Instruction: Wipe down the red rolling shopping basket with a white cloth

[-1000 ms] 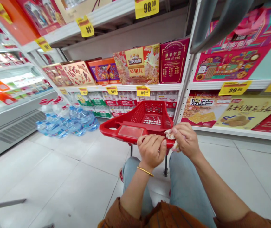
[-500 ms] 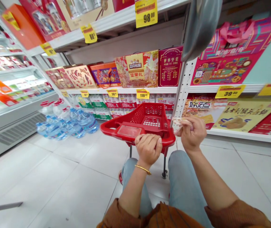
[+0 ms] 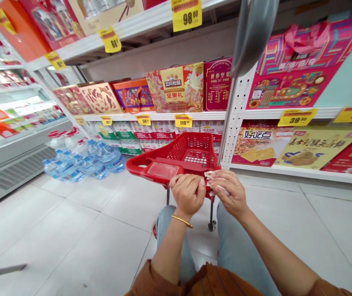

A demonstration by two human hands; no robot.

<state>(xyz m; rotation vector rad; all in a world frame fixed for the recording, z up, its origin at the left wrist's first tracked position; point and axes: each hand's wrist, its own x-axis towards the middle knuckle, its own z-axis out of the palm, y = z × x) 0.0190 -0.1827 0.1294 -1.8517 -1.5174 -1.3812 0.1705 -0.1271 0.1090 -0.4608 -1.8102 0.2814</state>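
Note:
A red plastic shopping cart [image 3: 191,142] stands in front of me, its basket facing the shelves. My left hand [image 3: 187,195] is closed around the cart's near handle bar, a gold bangle [image 3: 182,221] on its wrist. Just right of it, my right hand [image 3: 229,193] pinches a crumpled whitish tissue or cloth [image 3: 210,176] against the right end of the same bar. Part of this wad is hidden by the fingers. The handle's flat pale panel [image 3: 165,170] shows left of my hands.
Shelves ahead carry gift boxes [image 3: 176,88] and price tags. Bottled water packs [image 3: 83,162] sit on the floor at left, beside a refrigerated case [image 3: 12,160]. A metal post [image 3: 229,111] rises behind the cart's right side. Biscuit boxes [image 3: 314,148] line the lower right shelf.
My right hand has moved left and down with the crumpled wad, from beside the cart onto the handle bar's right end. My left hand still grips the bar.

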